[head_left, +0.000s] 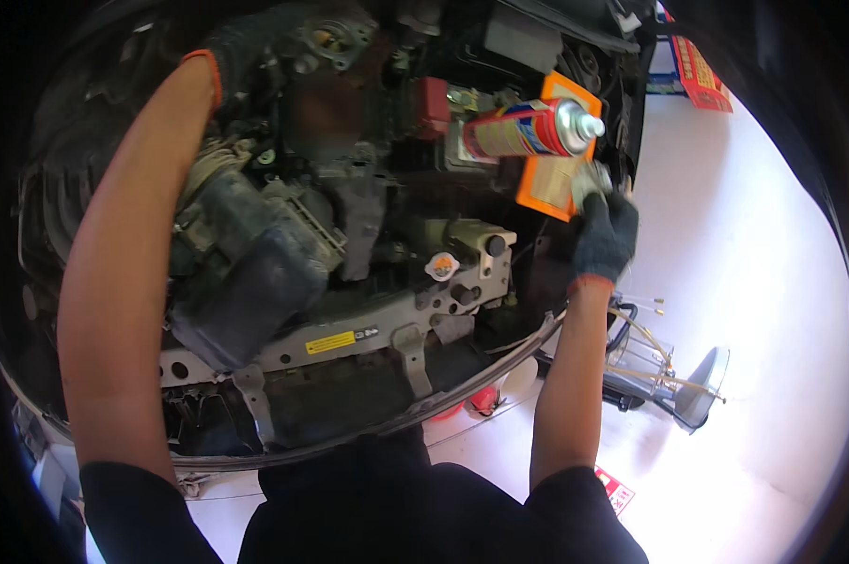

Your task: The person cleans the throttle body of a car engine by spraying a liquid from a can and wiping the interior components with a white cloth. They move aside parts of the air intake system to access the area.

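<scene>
Two dark knit gloves with orange cuffs were in view. The left hand (246, 47) reached deep into the grimy engine bay (283, 235), its fingers hidden. One red spray can with a silver top (529, 128) lay across one orange-framed flat air filter (558, 164), whose edge the right hand (605, 230) grasped.

Strong daylight from the right of the frame, bleaching the pale floor (763, 282) at right and lower right almost to plain white, detail lost in the glare. Deep shade over the engine bay (349, 216) at centre and upper left, parts there dim and murky. Bright highlight on the metal top of the spray can (532, 129) at upper centre. Heavy fisheye bending toward the rim, with a black round border in every corner. Centre fairly sharp; slight softness and smear near the edges.
</scene>
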The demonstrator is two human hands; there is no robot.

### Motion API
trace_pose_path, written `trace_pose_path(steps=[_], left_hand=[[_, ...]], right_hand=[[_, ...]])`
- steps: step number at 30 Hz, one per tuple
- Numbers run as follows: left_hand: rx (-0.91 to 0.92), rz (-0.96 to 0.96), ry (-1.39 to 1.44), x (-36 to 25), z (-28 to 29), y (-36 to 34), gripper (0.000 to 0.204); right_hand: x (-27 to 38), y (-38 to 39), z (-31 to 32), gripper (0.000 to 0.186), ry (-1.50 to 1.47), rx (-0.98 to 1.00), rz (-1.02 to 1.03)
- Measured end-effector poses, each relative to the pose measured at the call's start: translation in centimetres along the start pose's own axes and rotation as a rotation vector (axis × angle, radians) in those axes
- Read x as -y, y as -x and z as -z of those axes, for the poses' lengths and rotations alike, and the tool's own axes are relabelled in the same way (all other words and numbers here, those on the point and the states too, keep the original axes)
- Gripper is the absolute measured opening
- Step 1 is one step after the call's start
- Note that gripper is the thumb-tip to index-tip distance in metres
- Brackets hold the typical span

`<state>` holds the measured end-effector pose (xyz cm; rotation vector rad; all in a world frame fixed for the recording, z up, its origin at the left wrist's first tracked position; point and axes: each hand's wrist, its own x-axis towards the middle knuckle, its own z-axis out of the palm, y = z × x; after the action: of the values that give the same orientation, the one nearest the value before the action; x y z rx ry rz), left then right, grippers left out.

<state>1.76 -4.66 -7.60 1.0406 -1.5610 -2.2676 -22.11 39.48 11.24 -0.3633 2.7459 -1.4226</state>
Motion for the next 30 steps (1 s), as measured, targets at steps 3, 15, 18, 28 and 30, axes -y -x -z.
trace_pose_path(steps=[3, 15, 18, 28, 30], left_hand=[[-0.020, -0.078, 0.020, -1.1, -4.3, 1.4, 0.036], [-0.237, 0.099, -0.073, -4.6, -6.4, 4.3, 0.038], [-0.220, 0.049, -0.097, -3.8, -6.0, 3.9, 0.039], [-0.270, 0.155, -0.115, -5.9, -7.7, 5.8, 0.039], [-0.276, 0.211, -0.166, -6.4, -8.6, 6.2, 0.037]], right_hand=[[-2.4, -3.4, -1.0, 0.043, 0.600, -0.009, 0.398], [2.3, 1.0, -8.0, 0.084, -0.013, 0.050, 0.607], [2.8, -1.6, -7.8, 0.060, -0.020, -0.080, 0.691], [5.2, 6.9, -10.3, 0.083, -0.481, 0.729, 0.342], [5.1, 7.4, -12.7, 0.083, -0.691, 0.919, 0.033]])
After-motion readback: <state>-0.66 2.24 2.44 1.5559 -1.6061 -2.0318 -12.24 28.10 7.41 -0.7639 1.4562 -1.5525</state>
